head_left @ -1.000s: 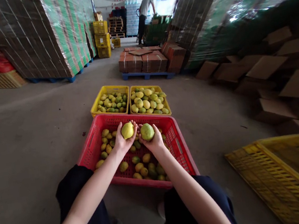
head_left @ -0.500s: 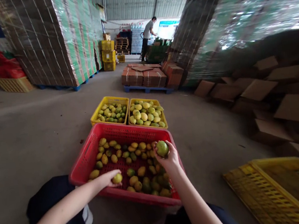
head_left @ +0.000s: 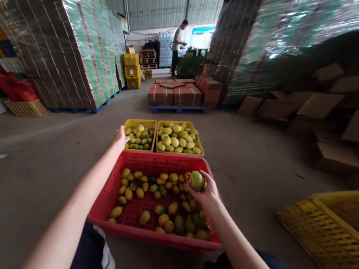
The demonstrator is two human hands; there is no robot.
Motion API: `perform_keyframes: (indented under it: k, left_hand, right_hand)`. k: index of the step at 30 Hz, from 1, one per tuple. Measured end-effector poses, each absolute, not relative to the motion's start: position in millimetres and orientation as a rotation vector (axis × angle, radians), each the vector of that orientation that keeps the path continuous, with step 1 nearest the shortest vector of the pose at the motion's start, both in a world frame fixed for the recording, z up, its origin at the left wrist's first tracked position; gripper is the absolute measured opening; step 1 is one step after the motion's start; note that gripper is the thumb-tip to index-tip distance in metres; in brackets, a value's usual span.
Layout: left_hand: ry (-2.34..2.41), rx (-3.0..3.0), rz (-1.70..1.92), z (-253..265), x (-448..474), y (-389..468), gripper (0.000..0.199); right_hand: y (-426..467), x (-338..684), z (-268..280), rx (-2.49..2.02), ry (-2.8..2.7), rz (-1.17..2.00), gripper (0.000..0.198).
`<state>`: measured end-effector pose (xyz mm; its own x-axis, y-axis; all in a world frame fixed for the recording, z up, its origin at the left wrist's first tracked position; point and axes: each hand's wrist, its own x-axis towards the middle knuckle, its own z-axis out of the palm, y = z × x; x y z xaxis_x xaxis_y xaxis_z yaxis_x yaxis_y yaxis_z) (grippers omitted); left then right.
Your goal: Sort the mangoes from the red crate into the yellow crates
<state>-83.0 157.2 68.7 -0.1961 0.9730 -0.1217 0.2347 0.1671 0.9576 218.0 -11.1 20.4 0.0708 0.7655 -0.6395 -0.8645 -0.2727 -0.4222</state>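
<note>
One green fruit [head_left: 197, 180] sits in the right hand [head_left: 206, 189], fingers curled around it, over the right side of the red crate [head_left: 167, 240], where loose yellow and green fruit [head_left: 145, 217] lie scattered. The left hand [head_left: 121, 137] is at the left edge of the left yellow crate [head_left: 144, 121], fingers loosely spread; the right yellow crate [head_left: 182, 154], heaped with fruit, stands beside that crate

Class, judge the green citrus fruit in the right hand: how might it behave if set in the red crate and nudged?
The green citrus fruit would probably roll, as it looks nearly round. It seems firm: no dent shows where the right hand cups it. The walls of the red crate would likely contain it.
</note>
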Motion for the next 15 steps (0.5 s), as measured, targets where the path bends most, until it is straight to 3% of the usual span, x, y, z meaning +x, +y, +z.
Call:
perform_keyframes:
  k: [3,9,15]
  left_hand:
    - [1.716,1.235,0.93,54.4,-100.1,133.9,0.043]
    - [1.989,1.443,0.403,-29.7,-149.2,69.3,0.026]
    - [2.178,1.578,0.077,-75.9,-191.6,64.6,0.058]
  right_hand:
    - [-10.7,215.4,16.8,-0.97,0.094,1.599,0.007]
    - [-17.9,209.2,9.8,-1.028,0.13,1.595,0.007]
    - [-28.1,209.4,-22.2,-1.243,0.122,1.638,0.01]
